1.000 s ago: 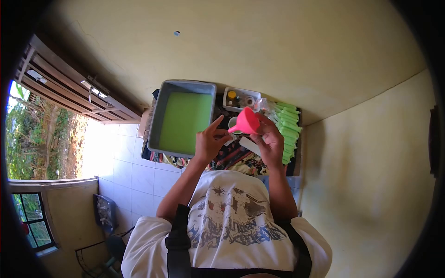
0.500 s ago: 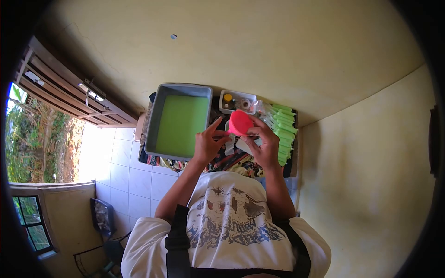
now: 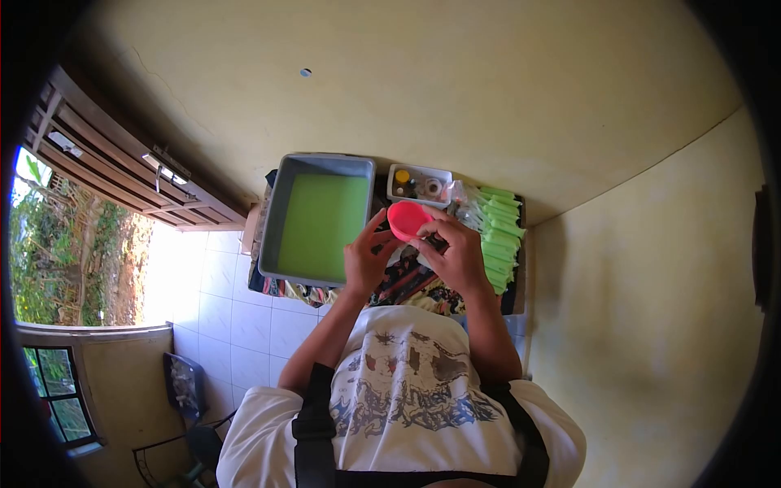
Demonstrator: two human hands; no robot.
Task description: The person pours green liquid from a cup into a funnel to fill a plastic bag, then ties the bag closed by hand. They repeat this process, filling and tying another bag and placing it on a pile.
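Left of the funnel (image 3: 408, 220), a grey tub (image 3: 277, 236) is nearly full of green liquid, so plenty looks left to pour. The left hand (image 3: 366, 256) sits just left of the funnel, fingers loosely curled, touching its rim. The right hand (image 3: 455, 252) grips the funnel, mouth up; whether a small bag hangs under it is hard to tell. Behind the funnel stands a small white tray (image 3: 419, 182). Right of the funnel lies a row of filled green packets (image 3: 500, 236), work already done.
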